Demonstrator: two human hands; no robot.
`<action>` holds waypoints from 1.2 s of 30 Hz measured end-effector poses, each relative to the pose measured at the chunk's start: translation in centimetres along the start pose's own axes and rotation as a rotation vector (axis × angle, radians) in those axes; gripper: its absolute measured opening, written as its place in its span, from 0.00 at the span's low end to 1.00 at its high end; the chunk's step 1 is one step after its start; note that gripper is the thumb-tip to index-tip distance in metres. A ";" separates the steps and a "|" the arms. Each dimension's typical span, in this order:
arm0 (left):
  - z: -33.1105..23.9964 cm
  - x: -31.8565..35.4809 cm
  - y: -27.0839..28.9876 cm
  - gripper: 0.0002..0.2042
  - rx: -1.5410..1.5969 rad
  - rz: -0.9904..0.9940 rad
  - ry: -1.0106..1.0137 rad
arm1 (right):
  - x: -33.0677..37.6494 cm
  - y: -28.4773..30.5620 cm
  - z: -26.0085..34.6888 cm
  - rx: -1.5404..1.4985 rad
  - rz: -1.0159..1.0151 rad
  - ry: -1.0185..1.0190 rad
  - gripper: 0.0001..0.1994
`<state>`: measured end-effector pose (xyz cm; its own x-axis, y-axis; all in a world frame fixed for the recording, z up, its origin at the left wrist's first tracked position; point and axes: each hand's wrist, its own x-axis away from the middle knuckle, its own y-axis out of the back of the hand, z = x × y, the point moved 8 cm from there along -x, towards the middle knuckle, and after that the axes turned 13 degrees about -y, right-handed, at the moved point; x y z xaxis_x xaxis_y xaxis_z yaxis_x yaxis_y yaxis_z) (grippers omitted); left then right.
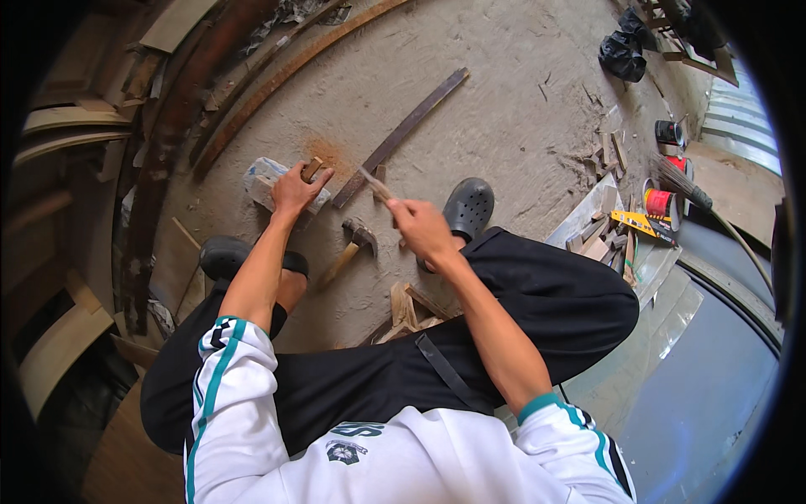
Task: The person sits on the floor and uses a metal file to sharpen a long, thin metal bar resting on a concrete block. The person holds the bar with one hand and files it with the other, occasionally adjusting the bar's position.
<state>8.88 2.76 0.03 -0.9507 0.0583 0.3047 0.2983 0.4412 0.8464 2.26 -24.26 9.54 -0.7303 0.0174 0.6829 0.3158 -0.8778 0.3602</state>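
We find the left hand closed on a small wood block at left, seemingly to steady it, the right hand clamped round a thin tool, the hammer lying nearer within reach.

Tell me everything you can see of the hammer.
The hammer has a dark, metal-looking head with a curved claw, and a pale handle that looks wooden. It rests on the rough grey floor between the person's dark clogs, its handle slanting toward the picture's lower left. Only the floor appears to touch it.
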 end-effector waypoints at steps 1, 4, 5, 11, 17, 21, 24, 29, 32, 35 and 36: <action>-0.3 -0.1 0.3 0.27 0.061 -0.042 -0.008 | 1.1 1.9 0.2 0.049 -0.023 -0.007 0.26; -0.5 -1.5 -0.8 0.27 0.116 -0.019 0.061 | 5.2 6.8 0.7 0.079 -0.072 -0.112 0.26; -0.8 -2.1 -1.3 0.27 0.095 0.038 0.126 | 6.7 8.3 0.7 0.100 -0.107 -0.124 0.26; 3.5 -5.9 -4.4 0.20 0.122 0.208 0.352 | 13.5 12.6 1.7 0.147 -0.167 -0.169 0.23; 3.3 -6.8 -5.9 0.10 0.622 0.244 0.380 | 13.8 11.7 1.0 0.018 -0.151 -0.118 0.22; 4.9 -7.2 -8.0 0.09 0.605 0.198 0.426 | 13.0 9.2 4.4 0.044 -0.127 -0.057 0.22; 5.0 -7.1 -7.6 0.10 0.465 0.161 0.434 | 12.3 7.6 5.1 0.000 -0.093 -0.060 0.24; 4.1 -6.2 -7.2 0.11 0.635 0.148 0.447 | 11.8 6.8 5.0 0.092 -0.135 -0.036 0.24; 5.6 -6.1 -6.6 0.13 0.796 0.175 0.487 | 11.9 6.6 5.0 0.106 -0.163 -0.017 0.23; 7.8 -5.9 -5.0 0.14 0.826 0.212 0.533 | 11.9 6.4 5.3 0.123 -0.160 -0.004 0.22; 3.1 -5.2 -4.5 0.14 0.811 0.241 0.546 | 11.9 7.1 4.1 0.139 -0.196 -0.041 0.22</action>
<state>12.18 3.25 -6.65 -0.6429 -0.1022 0.7591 0.1360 0.9601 0.2445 -1.70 -28.36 22.82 -0.7615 0.2025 0.6157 0.2531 -0.7815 0.5702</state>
